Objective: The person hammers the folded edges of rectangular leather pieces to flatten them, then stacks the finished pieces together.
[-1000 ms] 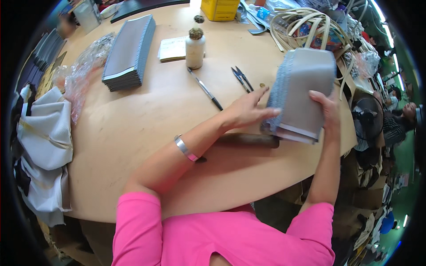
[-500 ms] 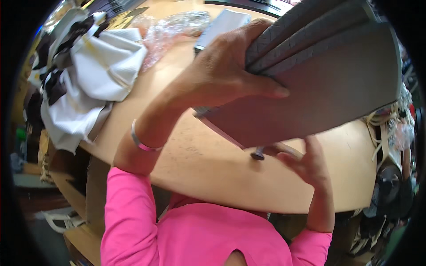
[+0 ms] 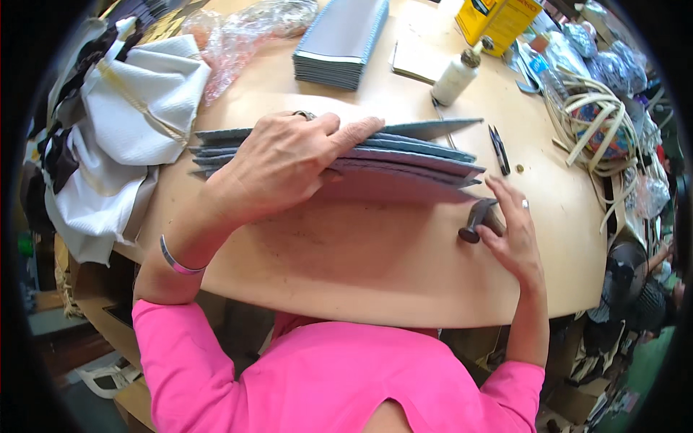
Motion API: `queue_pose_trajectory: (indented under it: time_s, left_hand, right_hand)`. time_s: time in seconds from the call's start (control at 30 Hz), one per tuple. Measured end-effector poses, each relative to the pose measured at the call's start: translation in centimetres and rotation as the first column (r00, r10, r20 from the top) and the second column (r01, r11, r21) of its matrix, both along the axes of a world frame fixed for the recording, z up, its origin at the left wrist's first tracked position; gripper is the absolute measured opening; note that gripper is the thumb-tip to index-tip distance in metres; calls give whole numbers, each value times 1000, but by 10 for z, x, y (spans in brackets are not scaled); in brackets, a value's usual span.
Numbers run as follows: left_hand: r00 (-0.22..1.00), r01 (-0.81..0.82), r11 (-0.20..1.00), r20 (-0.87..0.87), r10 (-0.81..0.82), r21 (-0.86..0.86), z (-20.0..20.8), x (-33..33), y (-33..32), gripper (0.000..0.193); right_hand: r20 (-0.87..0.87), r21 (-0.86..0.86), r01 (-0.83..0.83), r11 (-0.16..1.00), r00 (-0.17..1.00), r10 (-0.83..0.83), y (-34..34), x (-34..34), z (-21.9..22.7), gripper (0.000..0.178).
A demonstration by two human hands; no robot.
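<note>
Half a second ago the grey stack was raised close to the camera in the left hand, and now it lies flat on the table; a second ago both hands held it upright at the right edge. From the head view, the left hand (image 3: 285,162) lies palm down on the stack of grey sheets (image 3: 404,155), fingers spread and pressing the top sheet, thumb stretched toward 3 o'clock along the upper edge; the sheets fan out beneath it, their corners splayed toward 9 o'clock and 3 o'clock; a silver bangle (image 3: 175,260) circles that wrist. At 3 o'clock of the stack the right hand (image 3: 514,242) rests on the wooden table (image 3: 361,267), its fingers curled over a dark hammer (image 3: 476,219) whose round face shows toward 9 o'clock; whether the fingers close fully around it I cannot tell. Toward 12 o'clock sits a second grey stack (image 3: 341,42), well apart from the first; at 1 o'clock stand a white glue bottle (image 3: 455,76) and a yellow can (image 3: 499,18); small black snips (image 3: 498,149) lie just beside the fanned sheets' right tips. At 9 o'clock white cloth (image 3: 119,137) is heaped on the table's edge, with crumpled clear plastic (image 3: 245,32) at 11 o'clock; coiled pale straps (image 3: 595,126) lie at 2 o'clock.
</note>
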State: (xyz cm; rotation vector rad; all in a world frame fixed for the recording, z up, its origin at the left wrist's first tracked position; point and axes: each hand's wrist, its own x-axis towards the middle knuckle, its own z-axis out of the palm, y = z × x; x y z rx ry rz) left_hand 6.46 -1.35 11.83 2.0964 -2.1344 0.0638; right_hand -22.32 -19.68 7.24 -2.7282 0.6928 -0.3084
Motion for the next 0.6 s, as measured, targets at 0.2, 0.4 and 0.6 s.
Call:
queue_pose_trajectory:
  time_s: [0.2, 0.4, 0.6]
  left_hand:
    - [1000, -16, 997, -19, 14, -76, -13, 2, -12, 87]
    - [995, 66, 986, 87, -54, -150, -14, 1, -14, 90]
    - [985, -148, 989, 88, 150, -27, -1, 14, 14, 86]
  right_hand:
    - [504, 190, -139, 972, 863, 25, 13, 53, 0, 79]
    - [275, -322, -248, 914, 899, 341, 8, 82, -1, 57]
    - [511, -102, -255, 961, 815, 271, 8, 81, -6, 55]
